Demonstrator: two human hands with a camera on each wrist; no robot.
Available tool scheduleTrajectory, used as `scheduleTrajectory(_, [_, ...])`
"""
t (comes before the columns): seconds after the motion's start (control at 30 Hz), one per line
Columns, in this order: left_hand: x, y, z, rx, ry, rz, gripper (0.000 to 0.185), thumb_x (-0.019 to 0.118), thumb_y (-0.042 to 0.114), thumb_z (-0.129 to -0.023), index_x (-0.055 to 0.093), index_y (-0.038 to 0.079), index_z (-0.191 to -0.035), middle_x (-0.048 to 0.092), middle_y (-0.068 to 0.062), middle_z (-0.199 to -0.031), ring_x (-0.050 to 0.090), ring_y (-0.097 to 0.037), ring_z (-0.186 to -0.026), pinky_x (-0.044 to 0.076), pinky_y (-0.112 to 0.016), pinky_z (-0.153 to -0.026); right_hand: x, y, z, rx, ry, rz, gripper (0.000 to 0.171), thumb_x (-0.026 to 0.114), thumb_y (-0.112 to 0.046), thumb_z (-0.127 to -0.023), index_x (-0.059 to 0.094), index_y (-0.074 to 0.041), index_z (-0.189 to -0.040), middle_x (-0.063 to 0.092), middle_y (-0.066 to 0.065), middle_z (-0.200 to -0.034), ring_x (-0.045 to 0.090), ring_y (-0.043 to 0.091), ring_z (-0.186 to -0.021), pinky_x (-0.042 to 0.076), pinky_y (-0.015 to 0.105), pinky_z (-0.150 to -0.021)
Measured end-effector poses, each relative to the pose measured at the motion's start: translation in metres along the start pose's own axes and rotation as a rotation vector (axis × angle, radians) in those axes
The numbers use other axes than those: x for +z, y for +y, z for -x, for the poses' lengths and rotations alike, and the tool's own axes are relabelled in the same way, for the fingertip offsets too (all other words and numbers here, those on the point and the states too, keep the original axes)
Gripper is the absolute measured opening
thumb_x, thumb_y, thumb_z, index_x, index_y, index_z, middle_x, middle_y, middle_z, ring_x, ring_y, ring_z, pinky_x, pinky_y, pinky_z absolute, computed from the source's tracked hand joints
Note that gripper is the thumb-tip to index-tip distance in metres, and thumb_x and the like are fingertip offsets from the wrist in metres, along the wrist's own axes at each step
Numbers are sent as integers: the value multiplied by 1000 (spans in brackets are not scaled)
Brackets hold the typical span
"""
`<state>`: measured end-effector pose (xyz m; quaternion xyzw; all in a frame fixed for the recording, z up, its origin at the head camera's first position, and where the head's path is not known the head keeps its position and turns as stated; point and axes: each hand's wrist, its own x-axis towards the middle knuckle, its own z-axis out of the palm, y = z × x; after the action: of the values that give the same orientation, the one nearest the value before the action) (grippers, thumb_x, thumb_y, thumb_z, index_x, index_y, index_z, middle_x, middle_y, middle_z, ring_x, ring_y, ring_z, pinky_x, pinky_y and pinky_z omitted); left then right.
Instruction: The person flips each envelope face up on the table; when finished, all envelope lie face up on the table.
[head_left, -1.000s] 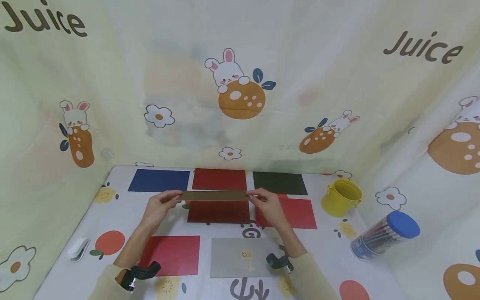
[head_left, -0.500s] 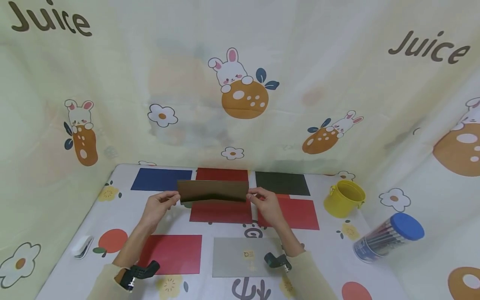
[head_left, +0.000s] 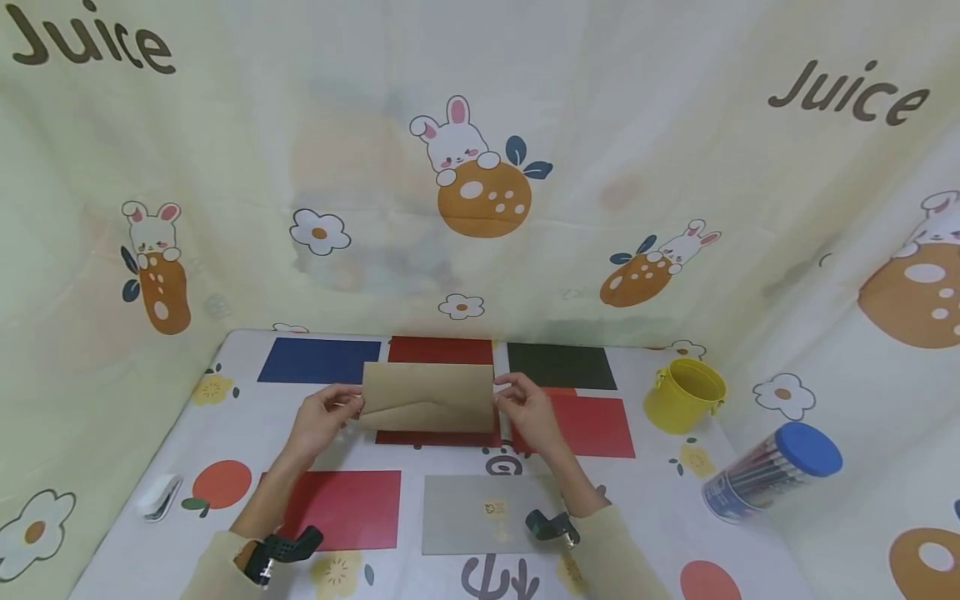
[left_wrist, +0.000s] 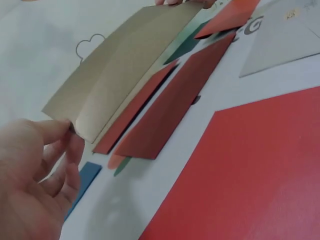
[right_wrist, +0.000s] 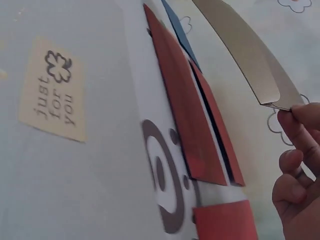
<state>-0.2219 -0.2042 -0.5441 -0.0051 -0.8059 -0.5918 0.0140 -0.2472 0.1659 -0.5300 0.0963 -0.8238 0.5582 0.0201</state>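
Note:
A brown paper envelope [head_left: 427, 387] is held up over the middle of the table, its broad creased face toward the head view. My left hand [head_left: 318, 421] pinches its left end between thumb and fingers, as the left wrist view also shows. At the opposite end, my right hand [head_left: 531, 417] pinches the corner. The envelope's flap [right_wrist: 252, 70] shows a rounded corner in the right wrist view. Beneath it lies a dark red envelope [head_left: 438, 439], partly covered in the head view. Behind are a blue [head_left: 318, 360], a red [head_left: 442, 349] and a dark green envelope [head_left: 561, 367].
Nearer me lie a red envelope [head_left: 348, 508] and a grey one [head_left: 457, 533] with a "just for you" sticker [right_wrist: 52, 95]. Another red envelope [head_left: 596, 427], a yellow bucket [head_left: 667, 408] and a blue-lidded clear tub [head_left: 750, 479] of thin sticks stand right. A white stapler [head_left: 159, 497] sits left.
The brown envelope has turned from nearly edge-on to showing its broad face. Both hands keep their pinch at its ends and have hardly shifted.

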Motion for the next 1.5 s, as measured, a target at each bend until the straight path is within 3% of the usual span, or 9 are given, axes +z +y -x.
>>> scheduleTrajectory(0.23, [-19, -3, 4, -46, 33, -202, 30, 69, 18, -97, 68, 8, -125, 72, -14, -105, 72, -19, -85, 52, -27, -64, 27, 3, -7, 52, -71, 61, 21, 73, -19, -93, 66, -18, -113, 73, 1, -89, 65, 20, -81, 48, 29, -64])
scheduleTrajectory(0.6, [-81, -12, 12, -116, -9, -399, 34, 68, 13, -96, 64, 0, -126, 72, -21, -107, 73, -25, -87, 50, -30, -66, 92, -19, -22, 172, -200, 39, 25, 72, -23, -94, 65, -14, -116, 72, 1, -91, 62, 17, -78, 52, 30, -68])
scheduleTrajectory(0.77, [-114, -21, 11, -193, -44, -365, 38, 64, 16, -98, 60, -3, -131, 70, -23, -113, 68, -23, -93, 52, -30, -68, 118, -26, -28, 196, -303, -75, 27, 68, -19, -96, 66, -12, -121, 72, 8, -91, 55, 16, -67, 44, 25, -58])
scheduleTrajectory(0.93, [-137, -27, 14, -273, -38, -317, 41, 57, 16, -102, 56, -6, -136, 68, -24, -119, 66, -26, -100, 53, -32, -73, 137, -32, -30, 227, -386, -135, 25, 66, -20, -96, 71, -15, -120, 65, 10, -79, 51, 13, -61, 38, 23, -48])
scheduleTrajectory(1.17, [-149, -29, 17, -341, -16, -348, 43, 53, 14, -103, 51, -9, -140, 59, -31, -129, 59, -38, -107, 53, -39, -81, 153, -39, -30, 255, -425, -188, 26, 65, -20, -97, 73, -13, -121, 65, 15, -77, 52, 14, -60, 37, 25, -47])
scheduleTrajectory(1.5, [-155, -39, 21, -421, 15, -372, 49, 52, 19, -103, 47, -10, -142, 54, -34, -135, 53, -46, -119, 47, -56, -96, 168, -41, -31, 246, -444, -196, 29, 67, -17, -95, 72, -7, -121, 64, 11, -67, 53, 11, -53, 36, 22, -45])
